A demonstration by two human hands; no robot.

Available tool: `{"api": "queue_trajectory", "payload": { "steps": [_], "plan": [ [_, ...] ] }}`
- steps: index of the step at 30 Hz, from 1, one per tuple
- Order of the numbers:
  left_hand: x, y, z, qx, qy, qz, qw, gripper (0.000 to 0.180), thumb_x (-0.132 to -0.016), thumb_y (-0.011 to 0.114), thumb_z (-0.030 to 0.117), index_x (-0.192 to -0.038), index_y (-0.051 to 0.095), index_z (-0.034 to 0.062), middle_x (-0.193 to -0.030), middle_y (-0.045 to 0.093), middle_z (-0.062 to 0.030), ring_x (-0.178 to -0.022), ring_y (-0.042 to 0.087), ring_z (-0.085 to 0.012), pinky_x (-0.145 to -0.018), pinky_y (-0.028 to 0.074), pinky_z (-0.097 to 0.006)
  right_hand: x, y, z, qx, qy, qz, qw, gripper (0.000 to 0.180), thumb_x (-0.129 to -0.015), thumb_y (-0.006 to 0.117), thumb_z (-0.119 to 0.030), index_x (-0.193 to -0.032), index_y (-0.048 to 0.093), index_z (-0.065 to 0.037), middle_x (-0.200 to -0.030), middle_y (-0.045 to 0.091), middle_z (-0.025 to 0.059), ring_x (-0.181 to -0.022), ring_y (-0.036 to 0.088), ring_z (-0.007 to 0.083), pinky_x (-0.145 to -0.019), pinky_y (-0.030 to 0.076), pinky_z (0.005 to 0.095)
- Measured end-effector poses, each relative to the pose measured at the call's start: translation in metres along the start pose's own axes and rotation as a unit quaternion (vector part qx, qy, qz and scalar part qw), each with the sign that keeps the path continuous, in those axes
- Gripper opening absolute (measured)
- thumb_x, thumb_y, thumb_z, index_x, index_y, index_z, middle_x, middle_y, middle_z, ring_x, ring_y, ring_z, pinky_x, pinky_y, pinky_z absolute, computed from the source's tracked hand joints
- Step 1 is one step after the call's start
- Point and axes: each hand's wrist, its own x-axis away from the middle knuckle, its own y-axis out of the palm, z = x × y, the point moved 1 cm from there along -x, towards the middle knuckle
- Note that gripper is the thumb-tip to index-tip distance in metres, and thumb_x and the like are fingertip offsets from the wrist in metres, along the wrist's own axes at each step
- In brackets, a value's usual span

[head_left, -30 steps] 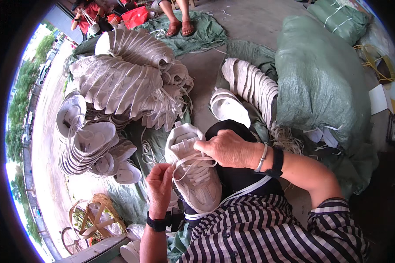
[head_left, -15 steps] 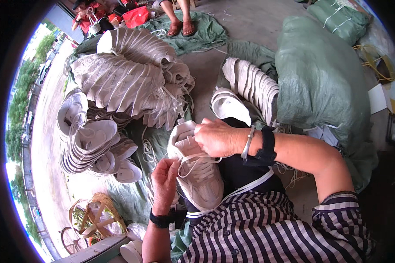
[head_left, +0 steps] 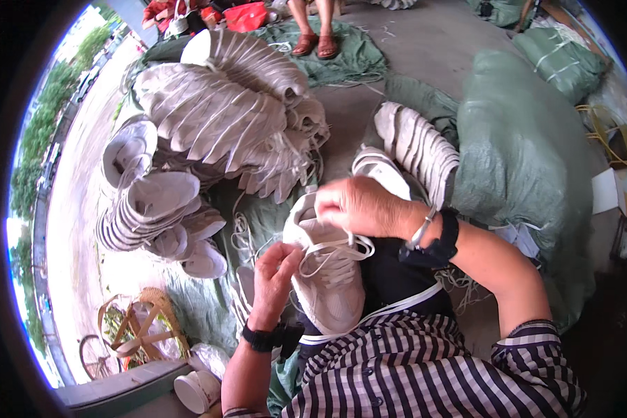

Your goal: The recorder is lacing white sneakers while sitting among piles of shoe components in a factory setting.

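A white shoe upper (head_left: 327,292) with crisscrossed laces rests on my lap, its toe toward me. Beside its left edge, my left hand (head_left: 273,275) pinches a white shoelace (head_left: 324,249) between thumb and fingertips. My right hand (head_left: 362,205) is over the shoe's ankle opening, fingers curled and closed near the tongue; what they hold is hidden. A loose lace loop hangs below that hand, over the upper's right side.
Stacked white uppers (head_left: 209,111) lie at the far left, with more nested uppers (head_left: 146,209) nearer. Another row (head_left: 418,146) leans beside a large green sack (head_left: 529,153) at right. A woven basket (head_left: 146,324) stands at lower left. A person's feet (head_left: 316,46) rest on green sheeting beyond.
My right hand has shifted slightly, its fingers lifting a little off the tongue. The lace loop on the right side now hangs wider. The whole view has shifted a bit.
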Motion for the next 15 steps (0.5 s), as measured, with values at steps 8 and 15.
{"api": "queue_trajectory", "payload": {
  "steps": [8,15],
  "plan": [
    [0.0,-0.003,-0.008,0.069,0.002,-0.017,0.997,0.014,-0.087,0.062,0.016,-0.08,0.062,0.0029,-0.075,0.059,0.0037,-0.071,0.049,-0.004,-0.065,0.04,-0.02,0.01,0.037,0.0,-0.172,0.061,-0.075,0.98,0.009,-0.073,0.063,-0.016,-0.079,0.066,-0.01,-0.072,0.064,0.0091,-0.069,0.063,0.0255,-0.064,0.047,0.0345],
    [0.0,-0.001,0.001,-0.053,0.049,-0.012,0.997,0.014,-0.085,0.064,0.015,-0.082,0.061,0.0022,-0.075,0.059,0.0026,-0.07,0.049,-0.0048,-0.066,0.039,-0.02,0.015,0.039,-0.001,-0.164,0.034,-0.048,0.985,0.012,-0.074,0.062,-0.015,-0.083,0.069,-0.011,-0.074,0.065,0.0089,-0.069,0.063,0.025,-0.065,0.047,0.0332]
  ]
}}
